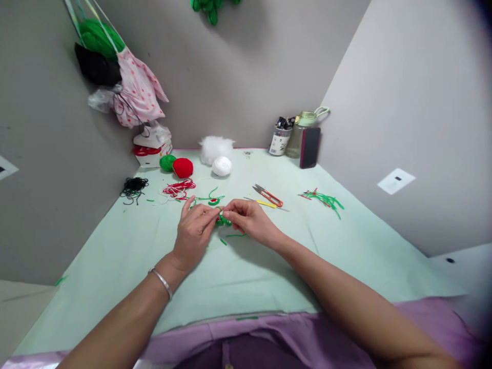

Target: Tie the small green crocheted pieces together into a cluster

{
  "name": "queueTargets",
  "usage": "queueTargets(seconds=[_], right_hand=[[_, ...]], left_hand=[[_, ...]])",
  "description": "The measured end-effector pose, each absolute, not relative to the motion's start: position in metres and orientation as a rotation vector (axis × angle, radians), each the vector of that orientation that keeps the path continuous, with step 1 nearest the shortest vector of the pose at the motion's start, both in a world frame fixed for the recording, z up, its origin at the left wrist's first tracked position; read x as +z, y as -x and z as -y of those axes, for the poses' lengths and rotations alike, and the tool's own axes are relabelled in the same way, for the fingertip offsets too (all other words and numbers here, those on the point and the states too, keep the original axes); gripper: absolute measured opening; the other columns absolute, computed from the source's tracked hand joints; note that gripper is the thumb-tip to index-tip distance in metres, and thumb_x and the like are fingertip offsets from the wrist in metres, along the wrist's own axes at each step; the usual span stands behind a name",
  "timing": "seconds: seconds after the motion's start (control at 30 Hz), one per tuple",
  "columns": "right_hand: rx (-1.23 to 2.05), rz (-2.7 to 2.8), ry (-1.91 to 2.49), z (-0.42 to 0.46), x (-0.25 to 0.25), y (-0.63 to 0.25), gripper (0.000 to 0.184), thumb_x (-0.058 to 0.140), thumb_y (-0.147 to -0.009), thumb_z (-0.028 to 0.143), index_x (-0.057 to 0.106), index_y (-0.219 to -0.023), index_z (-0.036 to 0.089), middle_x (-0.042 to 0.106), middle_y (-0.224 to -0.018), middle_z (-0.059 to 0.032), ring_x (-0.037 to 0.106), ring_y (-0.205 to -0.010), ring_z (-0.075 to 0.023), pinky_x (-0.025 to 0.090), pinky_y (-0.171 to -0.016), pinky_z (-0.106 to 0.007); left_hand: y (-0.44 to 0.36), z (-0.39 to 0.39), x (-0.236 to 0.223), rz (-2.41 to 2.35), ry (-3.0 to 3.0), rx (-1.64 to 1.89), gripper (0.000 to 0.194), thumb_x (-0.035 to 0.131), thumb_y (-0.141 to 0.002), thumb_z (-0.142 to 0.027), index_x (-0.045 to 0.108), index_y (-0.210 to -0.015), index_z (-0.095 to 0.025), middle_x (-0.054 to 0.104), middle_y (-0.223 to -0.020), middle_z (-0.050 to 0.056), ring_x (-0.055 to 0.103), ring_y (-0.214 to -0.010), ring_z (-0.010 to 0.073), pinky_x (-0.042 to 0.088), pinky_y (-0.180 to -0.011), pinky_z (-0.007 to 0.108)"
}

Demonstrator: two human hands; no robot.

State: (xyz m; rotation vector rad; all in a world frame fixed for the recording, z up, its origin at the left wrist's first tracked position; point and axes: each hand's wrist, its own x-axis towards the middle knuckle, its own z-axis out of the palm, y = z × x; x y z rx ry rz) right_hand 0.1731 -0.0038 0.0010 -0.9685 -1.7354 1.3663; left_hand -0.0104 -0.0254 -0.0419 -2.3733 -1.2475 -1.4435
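My left hand (195,236) and my right hand (253,221) meet over the middle of the table, fingertips pinched together. Between them is a small green crochet piece (223,221) with bits of red and white, largely covered by the fingers. A green yarn tail (236,235) lies under my right hand. Just beyond the fingertips rests a second small green and red crochet piece (213,202) with loose green strands. Thread snips (269,195) with orange handles and a yellow-handled crochet hook (266,204) lie a little past my right hand.
Behind are red (183,167), green (167,163) and white yarn balls (222,166), plus white stuffing (216,148). Tangled black yarn (134,188) and red-white yarn (179,188) lie left. Green strands (325,201) lie right. A phone (309,147), bottle (295,138) and can (279,141) stand back right.
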Motion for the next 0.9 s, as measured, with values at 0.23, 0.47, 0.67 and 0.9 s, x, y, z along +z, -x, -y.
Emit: queueTargets(seconds=[0.23,0.47,0.67,0.9], right_hand=[[1.334,1.761,0.977,0.0026,-0.0015,-0.1726,0.021,0.065,-0.085,0.037,0.066,-0.083,0.016,0.051,-0.056,0.0053,0.044,-0.052,-0.0090,0.032,-0.049,-0.021],[1.316,1.776,1.004,0.0014,-0.0048,-0.1729,0.019,0.066,-0.083,0.036,0.065,-0.082,0.016,0.051,-0.055,0.0055,0.043,-0.051,-0.0090,0.031,-0.048,-0.021],[1.313,1.774,1.000,0.0019,-0.0043,-0.1735,0.018,0.066,-0.083,0.035,0.065,-0.081,0.017,0.050,-0.055,0.0059,0.041,-0.051,-0.0088,0.031,-0.047,-0.021],[1.323,1.768,1.005,0.0025,-0.0037,-0.1732,0.017,0.067,-0.082,0.034,0.063,-0.078,0.017,0.050,-0.054,0.0057,0.041,-0.051,-0.0090,0.030,-0.048,-0.022]], left_hand=[[0.0108,0.0259,-0.0420,1.262,2.383,-1.425,0.023,0.051,-0.098,-0.013,0.070,-0.107,-0.022,0.066,-0.082,-0.001,0.063,-0.079,0.0139,0.035,-0.115,0.053],[0.0104,0.0264,-0.0412,1.283,2.393,-1.411,0.023,0.050,-0.099,-0.015,0.070,-0.106,-0.023,0.067,-0.081,0.000,0.063,-0.079,0.0143,0.034,-0.116,0.054],[0.0097,0.0264,-0.0413,1.279,2.384,-1.413,0.022,0.051,-0.098,-0.016,0.071,-0.104,-0.023,0.067,-0.081,-0.001,0.062,-0.078,0.0139,0.034,-0.116,0.053],[0.0102,0.0261,-0.0425,1.278,2.385,-1.395,0.022,0.050,-0.099,-0.016,0.071,-0.104,-0.023,0.067,-0.081,-0.001,0.062,-0.077,0.0137,0.033,-0.117,0.053]])
